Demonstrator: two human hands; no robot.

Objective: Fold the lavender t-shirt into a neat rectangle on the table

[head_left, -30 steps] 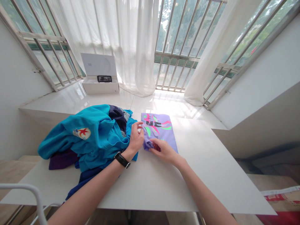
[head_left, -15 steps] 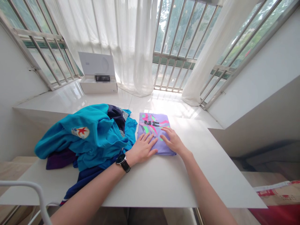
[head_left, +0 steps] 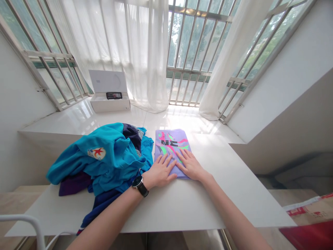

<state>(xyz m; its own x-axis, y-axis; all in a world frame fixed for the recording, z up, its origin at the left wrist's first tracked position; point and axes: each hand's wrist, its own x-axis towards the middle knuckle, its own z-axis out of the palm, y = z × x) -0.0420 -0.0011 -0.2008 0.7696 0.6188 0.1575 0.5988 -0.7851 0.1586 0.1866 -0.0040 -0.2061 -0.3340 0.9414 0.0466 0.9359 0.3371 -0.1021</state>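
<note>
A folded lavender garment (head_left: 160,146) with a pink, green and black print lies flat on the white table (head_left: 229,194). Spread over its near left part is my left hand (head_left: 160,171), palm down, with a black watch (head_left: 140,185) on the wrist. My right hand (head_left: 190,165) rests flat on the near right part, fingers apart, close beside the left. To the left is a loose heap of clothes: a turquoise garment (head_left: 109,147) with a red star patch, and dark blue and purple cloth (head_left: 75,183) under it.
Behind the table, an open white box (head_left: 110,105) holding a phone (head_left: 113,96) stands on the window ledge (head_left: 145,119). White curtains (head_left: 135,52) hang before barred windows. A white curved tube (head_left: 26,218) is at lower left, and a red and beige bag (head_left: 309,215) at lower right.
My right hand has moved nearer to my body and to the left hand, and now lies flatter on the lavender garment. The whole view has shifted slightly.
</note>
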